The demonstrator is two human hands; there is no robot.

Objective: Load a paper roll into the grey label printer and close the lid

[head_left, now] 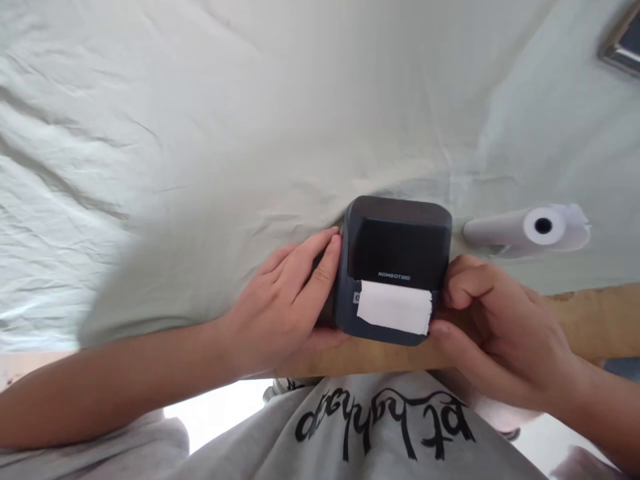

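A dark label printer (399, 247) marked NIIMBOT stands at the near edge of the cloth. From its front slot sticks a short strip of white paper (395, 307) with a torn right end. My left hand (290, 300) holds the printer's left side, fingers together along the wall and part of the hand low beneath it. At the opposite side, my right hand (505, 327) has curled fingers against the casing and the thumb by the lower right corner, close to the paper's end. Its fingertips are partly hidden.
A white paper roll (525, 227) with a dark core lies right of the printer, its loose end spread. Wrinkled pale cloth (225, 133) covers the table, whose wooden edge (600, 320) shows in front. A metal-rimmed dark object (623, 50) is cut off at top right.
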